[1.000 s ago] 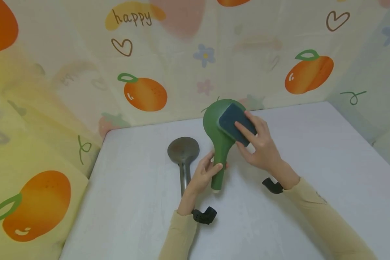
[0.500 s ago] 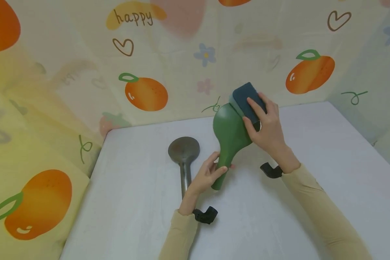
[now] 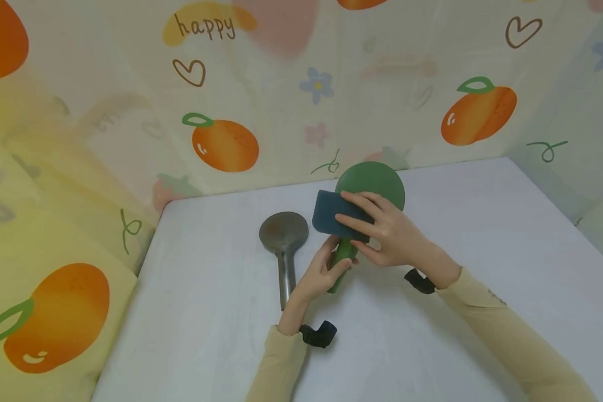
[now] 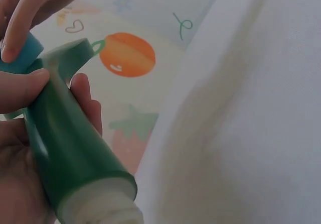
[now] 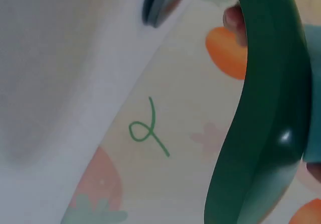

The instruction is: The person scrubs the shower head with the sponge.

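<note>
My left hand (image 3: 314, 273) grips a green handheld shower head (image 3: 372, 178) by its handle, thumb along the front. It is held up over the table, the round head upper right. In the left wrist view the handle's lower end shows a white threaded connector (image 4: 108, 204). My right hand (image 3: 392, 234) holds a blue sponge (image 3: 326, 212) with fingers spread over its dark outer face. The sponge lies across the neck and lower head, hiding that part from above. In the right wrist view its lighter side (image 5: 315, 93) is against the green surface.
A grey, metal-looking piece (image 3: 283, 231) with a round head and straight handle lies on the white table (image 3: 196, 312), left of the shower head. Behind the table hangs a patterned cloth (image 3: 281, 84). Black wrist cameras (image 3: 319, 335) stick out from both wrists.
The sponge went from the face of the shower head up to its right edge, then down and left to the neck. The shower head has shifted right and leans more that way.
</note>
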A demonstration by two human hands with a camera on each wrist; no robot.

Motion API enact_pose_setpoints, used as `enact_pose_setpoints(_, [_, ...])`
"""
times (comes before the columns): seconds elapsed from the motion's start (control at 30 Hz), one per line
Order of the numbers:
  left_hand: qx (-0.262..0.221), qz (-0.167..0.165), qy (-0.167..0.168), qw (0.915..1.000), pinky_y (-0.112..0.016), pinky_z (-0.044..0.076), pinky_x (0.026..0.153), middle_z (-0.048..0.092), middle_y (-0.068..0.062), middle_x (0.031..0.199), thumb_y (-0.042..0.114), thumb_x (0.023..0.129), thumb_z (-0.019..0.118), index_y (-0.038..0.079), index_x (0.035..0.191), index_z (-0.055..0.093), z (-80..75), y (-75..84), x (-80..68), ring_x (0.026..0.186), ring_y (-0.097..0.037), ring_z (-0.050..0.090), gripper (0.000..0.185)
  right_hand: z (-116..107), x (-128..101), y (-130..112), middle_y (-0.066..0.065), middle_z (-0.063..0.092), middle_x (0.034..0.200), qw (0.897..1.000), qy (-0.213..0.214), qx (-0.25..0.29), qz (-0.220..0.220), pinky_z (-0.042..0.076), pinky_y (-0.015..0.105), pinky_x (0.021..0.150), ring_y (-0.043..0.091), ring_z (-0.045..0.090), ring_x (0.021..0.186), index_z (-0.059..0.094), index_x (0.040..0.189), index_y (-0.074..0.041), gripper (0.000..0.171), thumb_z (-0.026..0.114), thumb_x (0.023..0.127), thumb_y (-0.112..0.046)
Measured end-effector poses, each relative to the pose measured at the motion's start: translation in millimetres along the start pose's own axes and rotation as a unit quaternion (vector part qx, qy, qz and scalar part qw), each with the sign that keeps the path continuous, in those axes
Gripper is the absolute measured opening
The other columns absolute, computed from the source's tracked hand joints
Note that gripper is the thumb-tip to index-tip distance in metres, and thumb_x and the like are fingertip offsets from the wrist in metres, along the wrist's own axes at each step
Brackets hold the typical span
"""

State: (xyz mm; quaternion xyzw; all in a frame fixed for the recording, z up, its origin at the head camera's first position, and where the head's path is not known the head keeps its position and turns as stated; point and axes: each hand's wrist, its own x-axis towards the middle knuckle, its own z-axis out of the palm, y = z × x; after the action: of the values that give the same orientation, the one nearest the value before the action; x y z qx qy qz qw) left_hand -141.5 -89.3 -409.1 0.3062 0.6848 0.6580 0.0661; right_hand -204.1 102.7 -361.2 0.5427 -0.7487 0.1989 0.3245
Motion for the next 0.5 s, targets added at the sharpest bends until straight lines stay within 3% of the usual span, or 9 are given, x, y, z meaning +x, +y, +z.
enact_pose_setpoints(0.13, [-0.002,0.000,0.003,1.0000,-0.035,0.048,0.077,0.040,-0.031,0.120,-0.013,0.090,0.046,-0.012,0.132,0.031,-0.1,-11.7,0.0,0.094,-0.047,0.055,0.044,-6,2,15,0.026,0.039,0.138,0.993,0.067,0.000,0.100,0.034,0.053,0.093,0.042,0.041,0.116,0.057,0.124,-0.003,0.044,0.058,0.088,-0.027])
enact_pose_setpoints(0.3, [-0.012,-0.012,0.019,0.9997,-0.027,0.046,0.078,0.045,-0.031,0.114,-0.008,0.091,0.048,-0.006,0.132,0.035,-1.6,-26.4,-1.0,0.094,-0.044,0.056,0.043,-13,3,26,0.026,0.037,0.138,0.957,0.145,-0.023,0.251,0.033,0.055,0.092,0.043,0.038,0.116,0.053,0.129,-0.003,0.046,0.061,0.087,-0.019])
enact_pose_setpoints(0.37, [-0.023,-0.014,0.035,0.9990,-0.026,0.045,0.077,0.049,-0.033,0.107,-0.007,0.092,0.048,-0.005,0.131,0.036,-2.3,-26.7,-1.3,0.090,-0.041,0.057,0.042,-13,1,25,0.026,0.037,0.137,0.950,0.161,-0.023,0.267,0.033,0.055,0.091,0.044,0.037,0.117,0.053,0.129,-0.003,0.045,0.061,0.087,-0.018])
enact_pose_setpoints(0.4, [-0.032,-0.013,0.046,0.9984,-0.027,0.045,0.076,0.050,-0.034,0.103,-0.006,0.092,0.048,-0.006,0.131,0.037,-2.7,-26.6,-1.2,0.088,-0.039,0.057,0.040,-11,0,23,0.026,0.037,0.137,0.951,0.165,-0.021,0.260,0.033,0.056,0.091,0.044,0.037,0.117,0.053,0.128,-0.002,0.045,0.060,0.087,-0.019])
enact_pose_setpoints(0.5, [-0.054,-0.009,0.085,0.9949,-0.028,0.046,0.073,0.053,-0.034,0.093,-0.001,0.092,0.049,-0.007,0.127,0.040,-4.0,-26.8,-0.7,0.080,-0.031,0.058,0.036,-4,-4,11,0.028,0.038,0.136,0.970,0.149,-0.013,0.190,0.033,0.057,0.090,0.045,0.039,0.115,0.055,0.126,-0.002,0.043,0.057,0.088,-0.024])
